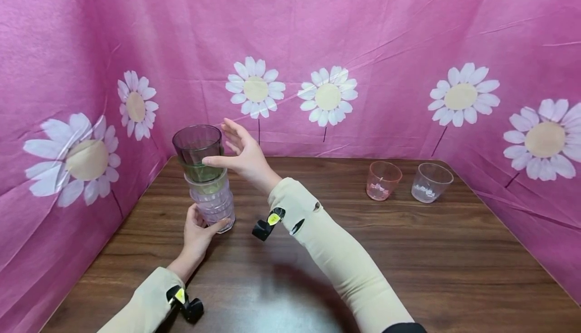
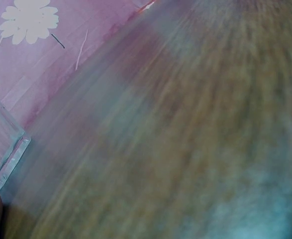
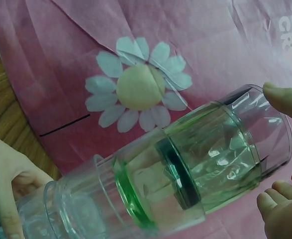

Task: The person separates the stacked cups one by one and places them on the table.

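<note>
A stack of nested glasses stands upright at the left of the table: clear faceted glasses (image 1: 212,206) below, a green glass (image 3: 223,157) above them and a dark smoky glass (image 1: 195,139) on top. My left hand (image 1: 198,237) grips the lowest clear glass near its base, thumb on one side and fingers on the other. Beside the top glass, my right hand (image 1: 247,159) has its fingers extended. In the right wrist view its thumb lies by the rim and the other fingers are apart from the glass. The left wrist view catches only the clear base (image 2: 11,159) and fingertips.
A pink-tinted glass (image 1: 384,181) and a clear glass (image 1: 432,183) stand side by side at the back right of the wooden table (image 1: 408,252). Pink cloth (image 1: 386,30) with daisies hangs behind and along both sides.
</note>
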The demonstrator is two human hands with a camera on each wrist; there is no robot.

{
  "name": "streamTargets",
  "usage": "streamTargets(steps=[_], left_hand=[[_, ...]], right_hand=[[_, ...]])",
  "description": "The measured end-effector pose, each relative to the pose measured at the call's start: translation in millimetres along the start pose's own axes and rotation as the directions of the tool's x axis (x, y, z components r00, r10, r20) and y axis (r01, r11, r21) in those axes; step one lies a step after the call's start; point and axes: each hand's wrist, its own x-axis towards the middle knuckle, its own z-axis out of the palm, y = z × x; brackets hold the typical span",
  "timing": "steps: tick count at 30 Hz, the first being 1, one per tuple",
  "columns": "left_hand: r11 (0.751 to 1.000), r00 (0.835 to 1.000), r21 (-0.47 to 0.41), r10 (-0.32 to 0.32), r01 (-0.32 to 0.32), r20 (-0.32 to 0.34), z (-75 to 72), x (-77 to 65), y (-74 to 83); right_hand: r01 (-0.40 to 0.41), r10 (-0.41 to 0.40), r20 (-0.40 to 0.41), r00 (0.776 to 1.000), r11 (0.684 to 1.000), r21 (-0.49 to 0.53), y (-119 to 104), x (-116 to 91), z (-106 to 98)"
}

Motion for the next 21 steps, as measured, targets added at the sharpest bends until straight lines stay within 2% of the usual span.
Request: streamTargets(steps=[8, 13, 21], left_hand=[[1.000, 1.000, -0.023, 0.013, -0.013, 0.001, -1.5, -0.5, 0.3], [1.000, 1.000, -0.018, -0.002, 0.002, 0.002, -1.3, -1.1, 0.6], [1.000, 1.000, 0.000, -0.027, 0.027, 0.009, -1.0, -0.8, 2.6]], right_hand=[[-0.020, 0.020, -0.003, 1.000, 1.000, 0.001, 4.1, 6.6, 8.2], [-0.015, 0.015, -0.019, 1.000, 1.000, -0.023, 8.6, 10.9, 10.2], [-0.008, 0.009, 0.022, 1.000, 0.997, -0.073, 8.4, 13.9, 10.4]])
